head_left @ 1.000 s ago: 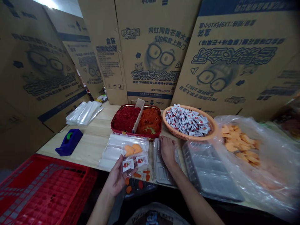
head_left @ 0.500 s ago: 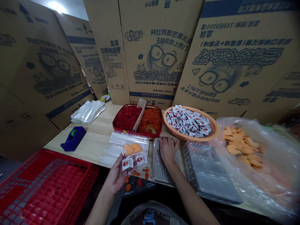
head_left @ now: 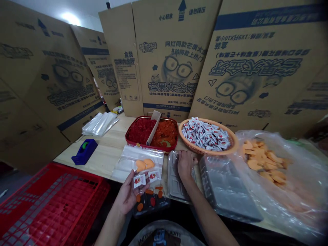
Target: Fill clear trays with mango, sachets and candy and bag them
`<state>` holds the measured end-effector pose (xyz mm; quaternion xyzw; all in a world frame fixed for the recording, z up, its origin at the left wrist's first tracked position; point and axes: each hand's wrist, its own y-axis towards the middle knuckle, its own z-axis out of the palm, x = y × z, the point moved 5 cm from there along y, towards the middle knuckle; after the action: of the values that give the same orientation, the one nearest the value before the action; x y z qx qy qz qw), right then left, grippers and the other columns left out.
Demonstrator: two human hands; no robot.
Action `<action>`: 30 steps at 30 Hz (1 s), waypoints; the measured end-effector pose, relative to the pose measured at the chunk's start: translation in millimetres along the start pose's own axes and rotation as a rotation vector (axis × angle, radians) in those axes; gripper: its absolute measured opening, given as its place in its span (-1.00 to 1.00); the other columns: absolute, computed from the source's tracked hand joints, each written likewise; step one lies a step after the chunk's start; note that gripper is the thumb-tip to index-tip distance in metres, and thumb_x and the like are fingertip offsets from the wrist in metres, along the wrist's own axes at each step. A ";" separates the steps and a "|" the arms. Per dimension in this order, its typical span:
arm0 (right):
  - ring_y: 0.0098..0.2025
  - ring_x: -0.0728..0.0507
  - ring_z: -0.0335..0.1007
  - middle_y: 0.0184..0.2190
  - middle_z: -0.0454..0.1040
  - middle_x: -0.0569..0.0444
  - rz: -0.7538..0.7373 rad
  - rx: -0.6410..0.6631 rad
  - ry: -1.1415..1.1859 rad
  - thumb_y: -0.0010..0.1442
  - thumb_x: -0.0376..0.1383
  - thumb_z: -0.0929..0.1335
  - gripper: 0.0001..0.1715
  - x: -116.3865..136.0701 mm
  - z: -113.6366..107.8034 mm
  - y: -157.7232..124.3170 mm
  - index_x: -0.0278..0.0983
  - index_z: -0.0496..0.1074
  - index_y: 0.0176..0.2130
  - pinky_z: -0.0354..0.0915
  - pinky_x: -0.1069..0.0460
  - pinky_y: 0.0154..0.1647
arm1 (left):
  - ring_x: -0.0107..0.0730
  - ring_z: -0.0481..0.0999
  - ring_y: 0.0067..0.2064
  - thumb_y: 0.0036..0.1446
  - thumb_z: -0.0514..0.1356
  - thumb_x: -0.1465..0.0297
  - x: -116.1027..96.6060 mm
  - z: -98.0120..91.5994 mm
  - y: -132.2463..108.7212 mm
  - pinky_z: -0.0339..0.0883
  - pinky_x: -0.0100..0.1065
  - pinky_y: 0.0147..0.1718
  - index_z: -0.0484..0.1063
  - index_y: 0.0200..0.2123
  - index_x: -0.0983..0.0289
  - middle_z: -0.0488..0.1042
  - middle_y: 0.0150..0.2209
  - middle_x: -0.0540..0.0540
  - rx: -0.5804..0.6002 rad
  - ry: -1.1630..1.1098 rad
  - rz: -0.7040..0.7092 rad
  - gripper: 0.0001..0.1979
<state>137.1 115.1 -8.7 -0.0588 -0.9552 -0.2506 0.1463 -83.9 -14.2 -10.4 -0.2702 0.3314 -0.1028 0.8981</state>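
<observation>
My left hand (head_left: 126,196) cupped, holding two red-printed sachets (head_left: 139,181) level; right hand (head_left: 186,165) open, flat on clear plastic tray (head_left: 174,181); black candy tray (head_left: 151,202) just beside left palm.

the left hand (head_left: 126,196) is turned palm up, holding two small white sachets with red print (head_left: 139,181) above a black tray of orange and red gummy pieces (head_left: 151,201). the right hand (head_left: 186,166) rests on a grey moulded plastic tray (head_left: 174,181). between them lies a clear plastic bag (head_left: 125,167) holding two orange heart-shaped sweets (head_left: 142,165). a woven orange basket of sachets (head_left: 207,136) sits beyond.
</observation>
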 end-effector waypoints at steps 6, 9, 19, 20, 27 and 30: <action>-0.20 -0.22 0.20 -0.33 0.40 -0.10 0.007 0.006 0.012 0.28 -0.19 0.09 -0.55 6.3 -32.1 7.4 -0.33 0.43 -0.35 -0.06 -0.06 -0.26 | -0.20 0.52 -0.20 0.10 0.13 0.31 0.5 -6.0 0.7 0.42 -0.22 -0.22 0.33 -0.11 0.40 0.50 -0.19 0.24 0.059 -0.023 0.009 -0.67; -0.26 -0.18 0.23 -0.38 0.42 -0.06 -0.053 0.020 0.103 0.28 -0.13 0.06 -0.48 19.5 -66.4 18.4 -0.32 0.40 -0.42 -0.05 -0.02 -0.30 | -0.19 0.53 -0.22 0.11 0.12 0.28 2.4 -9.5 2.3 0.41 -0.20 -0.23 0.31 -0.07 0.39 0.52 -0.23 0.22 0.092 -0.036 0.013 -0.63; -0.27 -0.18 0.24 -0.38 0.42 -0.04 -0.356 0.235 0.065 0.27 -0.16 0.13 -0.63 140.0 -84.6 -26.8 -0.32 0.37 -0.33 -0.06 -0.03 -0.31 | -0.21 0.52 -0.27 0.08 0.07 0.09 26.4 24.9 -14.6 0.38 -0.23 -0.26 0.34 -0.13 0.37 0.52 -0.31 0.20 0.292 -0.119 -0.040 -0.54; -0.25 -0.20 0.23 -0.36 0.41 -0.07 -0.370 0.233 0.059 0.26 -0.17 0.15 -0.65 145.8 -79.0 -31.8 -0.33 0.37 -0.31 -0.05 -0.04 -0.30 | -0.20 0.52 -0.27 0.06 0.06 0.04 28.3 28.0 -17.2 0.38 -0.20 -0.26 0.34 -0.14 0.34 0.52 -0.30 0.20 0.306 -0.132 -0.042 -0.51; -0.16 -0.28 0.19 -0.27 0.36 -0.13 -0.398 0.201 0.077 0.19 -0.21 0.24 -0.77 142.2 -61.4 -33.8 -0.33 0.36 -0.26 0.05 -0.11 -0.22 | -0.27 0.52 -0.31 -0.06 0.22 0.51 31.8 22.1 -25.9 0.38 -0.20 -0.26 0.30 -0.05 0.22 0.49 -0.25 0.10 0.225 -0.051 0.080 -0.56; -0.06 -0.30 0.18 -0.17 0.35 -0.17 -0.255 0.272 0.311 0.11 -0.28 0.31 -0.79 117.1 -66.5 -27.0 -0.33 0.37 -0.23 0.08 -0.15 -0.12 | -0.28 0.51 -0.28 -0.10 0.19 0.61 29.1 12.9 -22.6 0.37 -0.20 -0.22 0.31 -0.08 0.23 0.49 -0.24 0.10 0.185 -0.074 0.115 -0.55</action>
<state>37.5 63.3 70.3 0.1216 -0.9459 -0.1420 0.2653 -53.6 -38.2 -5.4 -0.1704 0.3019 -0.0712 0.9353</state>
